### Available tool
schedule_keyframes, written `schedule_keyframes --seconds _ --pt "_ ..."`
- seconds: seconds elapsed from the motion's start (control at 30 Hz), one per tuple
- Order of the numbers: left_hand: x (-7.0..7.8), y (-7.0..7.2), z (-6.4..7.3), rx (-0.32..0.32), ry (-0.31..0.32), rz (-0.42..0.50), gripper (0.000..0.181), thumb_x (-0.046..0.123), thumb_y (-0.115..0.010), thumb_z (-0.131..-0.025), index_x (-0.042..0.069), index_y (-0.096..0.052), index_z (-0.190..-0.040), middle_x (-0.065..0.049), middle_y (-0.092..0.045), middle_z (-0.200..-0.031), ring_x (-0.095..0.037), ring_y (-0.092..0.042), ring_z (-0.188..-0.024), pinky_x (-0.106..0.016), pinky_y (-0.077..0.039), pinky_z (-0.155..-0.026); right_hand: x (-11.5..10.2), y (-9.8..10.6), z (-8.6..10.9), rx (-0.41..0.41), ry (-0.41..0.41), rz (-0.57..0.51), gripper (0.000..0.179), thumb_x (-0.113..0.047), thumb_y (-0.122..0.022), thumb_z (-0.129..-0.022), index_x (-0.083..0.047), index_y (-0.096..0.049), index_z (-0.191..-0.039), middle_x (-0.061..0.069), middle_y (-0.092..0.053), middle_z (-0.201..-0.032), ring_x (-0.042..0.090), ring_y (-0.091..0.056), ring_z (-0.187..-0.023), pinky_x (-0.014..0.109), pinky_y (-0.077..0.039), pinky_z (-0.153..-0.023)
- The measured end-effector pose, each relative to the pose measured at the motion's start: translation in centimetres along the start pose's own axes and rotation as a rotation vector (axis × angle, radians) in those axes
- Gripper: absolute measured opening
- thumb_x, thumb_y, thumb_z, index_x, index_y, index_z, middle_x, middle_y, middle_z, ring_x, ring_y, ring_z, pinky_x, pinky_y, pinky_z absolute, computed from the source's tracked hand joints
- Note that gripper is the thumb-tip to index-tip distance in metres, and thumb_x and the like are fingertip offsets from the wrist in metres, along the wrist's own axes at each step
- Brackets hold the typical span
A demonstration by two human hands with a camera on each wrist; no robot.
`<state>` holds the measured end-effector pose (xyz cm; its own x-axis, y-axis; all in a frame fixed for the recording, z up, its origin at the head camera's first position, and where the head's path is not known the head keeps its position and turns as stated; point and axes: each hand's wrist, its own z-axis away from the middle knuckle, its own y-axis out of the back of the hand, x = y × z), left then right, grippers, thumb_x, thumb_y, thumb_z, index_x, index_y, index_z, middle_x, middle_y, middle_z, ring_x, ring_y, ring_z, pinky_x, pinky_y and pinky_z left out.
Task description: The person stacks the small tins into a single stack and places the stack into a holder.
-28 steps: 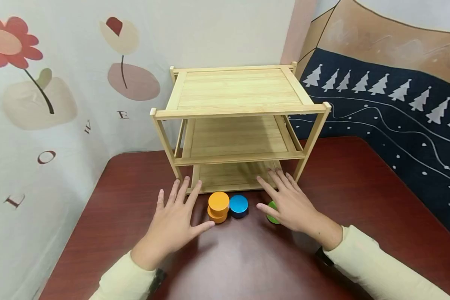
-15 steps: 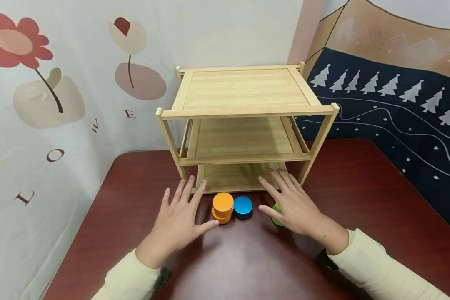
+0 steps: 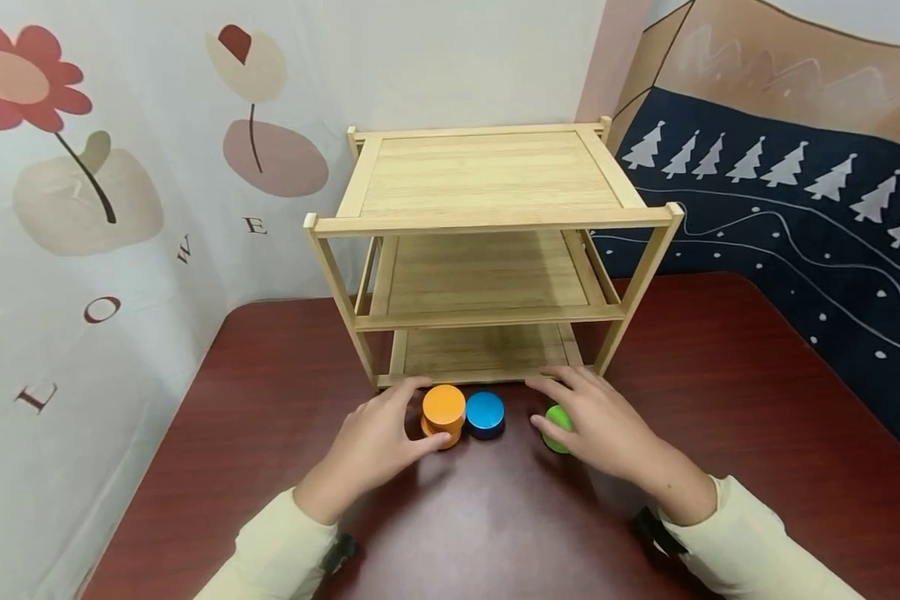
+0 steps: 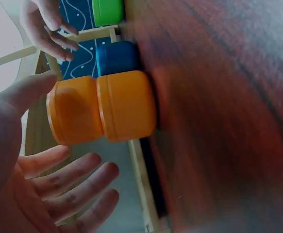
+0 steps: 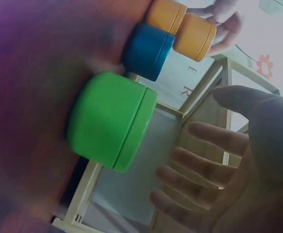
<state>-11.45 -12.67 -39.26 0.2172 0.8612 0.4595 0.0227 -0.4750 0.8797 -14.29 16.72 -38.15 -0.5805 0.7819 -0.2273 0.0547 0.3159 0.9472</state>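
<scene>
Two orange round tins are stacked in front of the shelf in the head view, the upper orange tin (image 3: pixel 444 403) set on the lower orange tin (image 4: pixel 129 107). My left hand (image 3: pixel 371 437) is at their left, thumb on the near side and fingers on the far side. In the left wrist view its fingers stand apart from the stack; whether the thumb touches the upper tin, I cannot tell. A blue tin (image 3: pixel 485 414) stands close to the stack's right. My right hand (image 3: pixel 607 425) hovers over a green tin (image 3: pixel 559 414), partly hiding it; the right wrist view shows fingers loosely spread, clear of it.
A three-tier wooden shelf (image 3: pixel 495 175) stands right behind the tins, its bottom board (image 3: pixel 480 350) low near the table. The dark red table (image 3: pixel 270 358) extends to both sides. Printed cloth (image 3: pixel 780 217) hangs behind it.
Both hands have come down closer to the tins. Their spread fingers have bent inward, the left around the orange stack's side, the right over the green tin. The tins have stayed put.
</scene>
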Motion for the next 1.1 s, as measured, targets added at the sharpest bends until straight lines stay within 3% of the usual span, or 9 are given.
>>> schedule_keyframes --seconds 0.2,0.5,0.83,1.1 --pt "-0.1 -0.7 -0.4 -0.046 0.014 0.024 0.076 0.050 -0.085 -0.075 0.021 -0.054 -0.138 -0.004 -0.069 -0.127 -0.027 -0.067 -0.113 -0.055 -0.053 -0.088 0.5 -0.3 0.9 0.009 -0.002 -0.014 0.048 -0.031 -0.077 -0.087 -0.015 -0.065 -0.131 0.009 -0.062 -0.129 0.033 -0.060 -0.121 0.053 -0.049 -0.099" --pt "-0.6 -1.2 -0.5 -0.015 -0.017 0.034 0.069 0.047 -0.084 -0.077 0.024 -0.056 -0.135 0.000 -0.071 -0.116 -0.023 -0.069 -0.103 -0.049 -0.055 -0.082 1.4 0.1 0.8 0.007 0.036 -0.037 0.046 -0.029 -0.078 -0.087 -0.015 -0.067 -0.129 0.008 -0.063 -0.130 0.030 -0.060 -0.123 0.049 -0.051 -0.098" --pt "-1.3 -2.0 -0.5 -0.041 -0.013 0.038 0.066 0.048 -0.082 -0.079 0.023 -0.057 -0.135 0.000 -0.071 -0.115 -0.023 -0.069 -0.104 -0.051 -0.055 -0.083 1.8 0.3 1.1 -0.129 0.063 -0.008 0.045 -0.028 -0.078 -0.086 -0.014 -0.067 -0.128 0.009 -0.063 -0.131 0.030 -0.060 -0.122 0.050 -0.051 -0.099" --pt "-1.7 -2.4 -0.4 -0.046 0.002 0.042 0.061 0.046 -0.083 -0.079 0.022 -0.059 -0.130 0.002 -0.072 -0.111 -0.021 -0.070 -0.098 -0.047 -0.055 -0.081 2.1 0.3 1.5 -0.155 0.081 -0.012 0.050 -0.025 -0.081 -0.082 -0.014 -0.067 -0.129 0.011 -0.063 -0.130 0.032 -0.060 -0.122 0.052 -0.050 -0.099"
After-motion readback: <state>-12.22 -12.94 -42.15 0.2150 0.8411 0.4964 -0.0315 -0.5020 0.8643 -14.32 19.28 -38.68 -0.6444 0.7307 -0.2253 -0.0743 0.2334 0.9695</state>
